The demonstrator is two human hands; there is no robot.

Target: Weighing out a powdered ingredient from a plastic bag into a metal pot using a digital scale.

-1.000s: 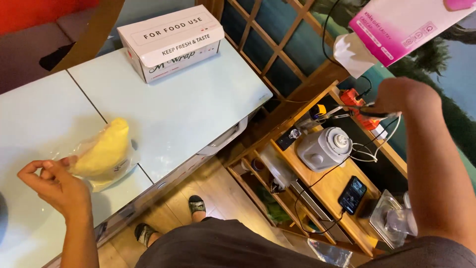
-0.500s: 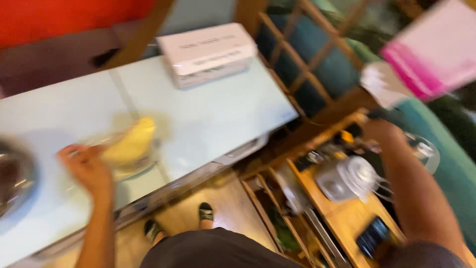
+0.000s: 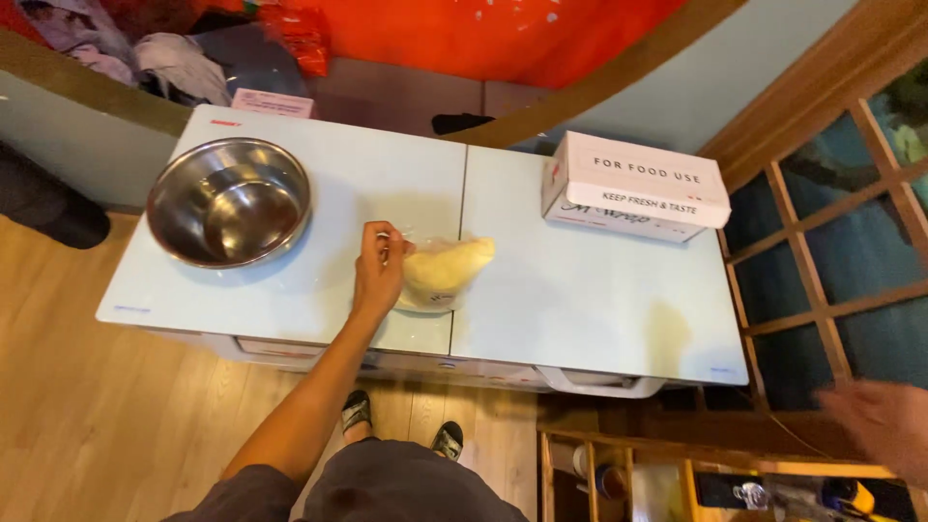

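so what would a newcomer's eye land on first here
The yellow lump in a clear bag at the middle of the pale table, with the left hand pinching the bag's end. Then the steel bowl at the table's left end and the white box at its far right.

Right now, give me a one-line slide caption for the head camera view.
Left hand grips a clear bag of yellow dough on a pale blue table, between a steel bowl and a white box.
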